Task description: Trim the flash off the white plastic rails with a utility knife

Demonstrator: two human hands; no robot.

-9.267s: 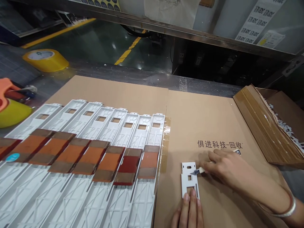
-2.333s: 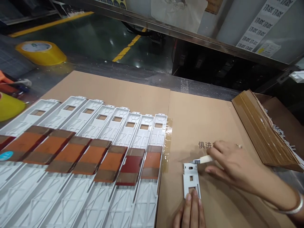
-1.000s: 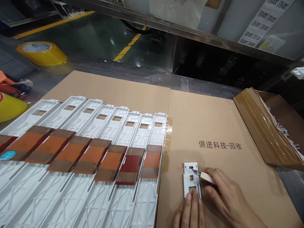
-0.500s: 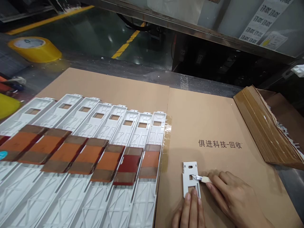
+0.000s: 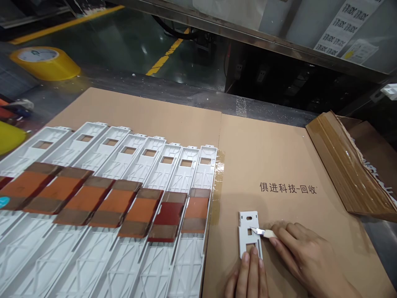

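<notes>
A small white plastic plate (image 5: 244, 239) with cut-out openings lies flat on the cardboard. My left hand (image 5: 248, 279) holds down its lower end, the fingers together and stretched over it. Pinched in the closed fingers of my right hand (image 5: 305, 252) is a craft knife (image 5: 267, 233) with a pale handle. Its blade tip touches the plate beside the small square opening in the middle. The bottom end of the plate is hidden under my left fingers.
Long white plastic trays (image 5: 182, 174) lie side by side on the left, with orange and brown blocks (image 5: 144, 211) across them. An open cardboard box (image 5: 344, 165) stands on the right. Yellow tape (image 5: 46, 66) sits at the far left. Printed cardboard (image 5: 263, 153) covers the worktable.
</notes>
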